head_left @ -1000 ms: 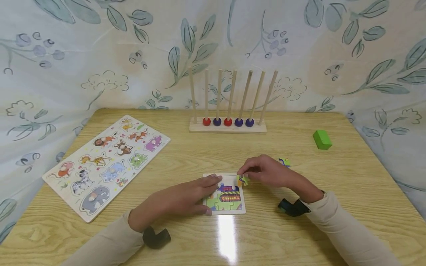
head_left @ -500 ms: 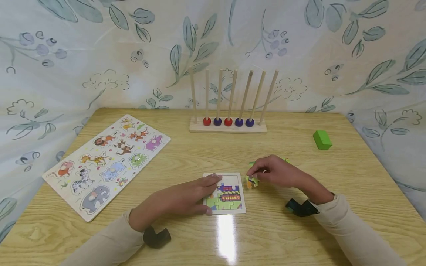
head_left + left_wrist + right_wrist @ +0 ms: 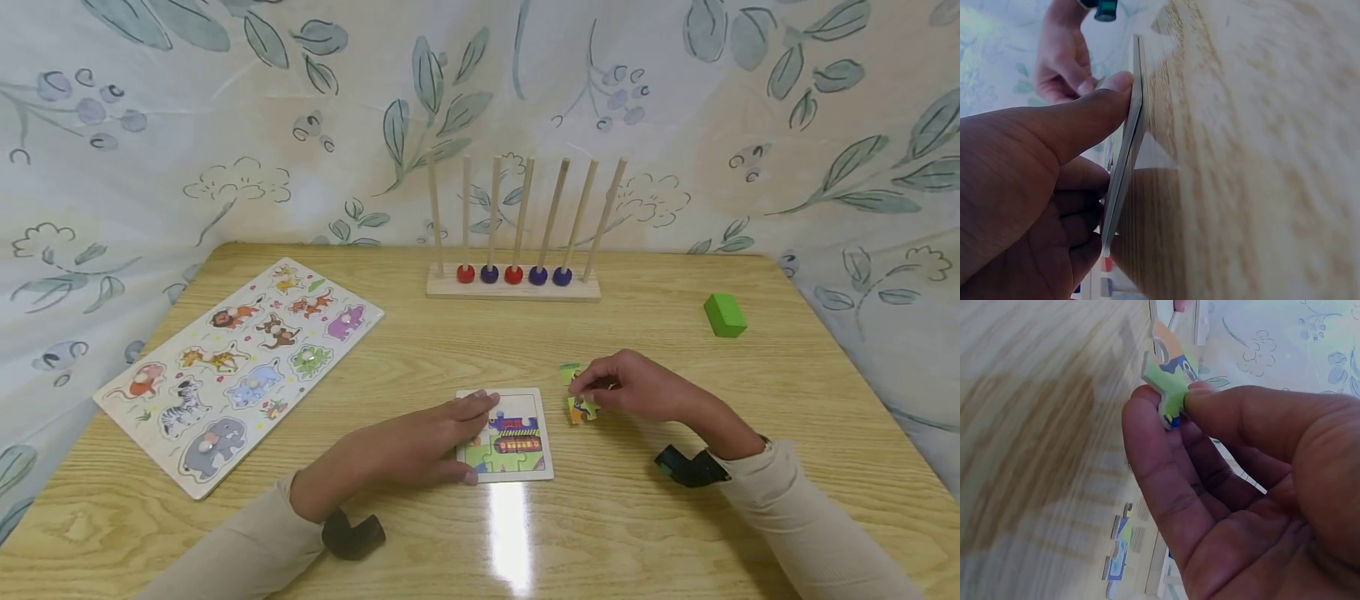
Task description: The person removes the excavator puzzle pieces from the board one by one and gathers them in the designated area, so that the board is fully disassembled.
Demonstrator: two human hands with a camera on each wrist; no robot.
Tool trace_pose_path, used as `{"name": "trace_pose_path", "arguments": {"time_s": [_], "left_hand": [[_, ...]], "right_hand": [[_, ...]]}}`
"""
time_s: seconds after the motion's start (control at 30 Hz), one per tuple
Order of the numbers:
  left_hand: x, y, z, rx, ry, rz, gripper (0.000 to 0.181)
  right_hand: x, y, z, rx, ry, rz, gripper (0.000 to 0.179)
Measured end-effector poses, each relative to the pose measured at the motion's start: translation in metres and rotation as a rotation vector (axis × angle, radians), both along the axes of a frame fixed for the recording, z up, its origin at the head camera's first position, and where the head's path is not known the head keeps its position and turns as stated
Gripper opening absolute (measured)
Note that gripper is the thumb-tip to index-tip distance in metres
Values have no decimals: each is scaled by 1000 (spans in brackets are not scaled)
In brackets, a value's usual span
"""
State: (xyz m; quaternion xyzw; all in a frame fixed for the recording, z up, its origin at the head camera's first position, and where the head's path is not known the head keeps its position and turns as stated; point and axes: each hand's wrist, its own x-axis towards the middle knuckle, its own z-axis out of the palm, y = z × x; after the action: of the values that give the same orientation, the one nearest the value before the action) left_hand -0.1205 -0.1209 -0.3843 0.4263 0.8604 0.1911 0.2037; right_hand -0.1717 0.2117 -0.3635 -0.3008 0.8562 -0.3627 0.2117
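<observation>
On the Counter (image 3: 420, 358): Puzzle Piece (image 3: 582, 409) Held Beside the Tray (image 3: 546, 467)

To the right of the tray, near its edge but apart from it, I located the puzzle piece in the right hand (image 3: 622, 385). Fingers, right: narrow, thumb and fingertips pinching the green, orange and blue piece. I could not tell whether its lower edge met the counter. A loose piece (image 3: 570, 372) lay just beyond, partly covered by the hand.

At the tray's left side, I noted the left hand (image 3: 431, 442). Fingers, left: spread well apart from the thumb, resting on the tray, the thumb at its near corner. Joined pieces (image 3: 517, 445) filled the tray's lower part.

Surroundings: animal board (image 3: 247, 342) at left, peg rack (image 3: 513, 291) with red and blue beads at the back, green block (image 3: 725, 316) at right.
</observation>
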Motion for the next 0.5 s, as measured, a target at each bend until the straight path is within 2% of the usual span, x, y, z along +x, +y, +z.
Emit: {"name": "trace_pose_path", "arguments": {"time_s": [0.5], "left_hand": [[-1,1,1,1,-39,13,80]], "right_hand": [[1,1,-2,44,24,-3,17]]}}
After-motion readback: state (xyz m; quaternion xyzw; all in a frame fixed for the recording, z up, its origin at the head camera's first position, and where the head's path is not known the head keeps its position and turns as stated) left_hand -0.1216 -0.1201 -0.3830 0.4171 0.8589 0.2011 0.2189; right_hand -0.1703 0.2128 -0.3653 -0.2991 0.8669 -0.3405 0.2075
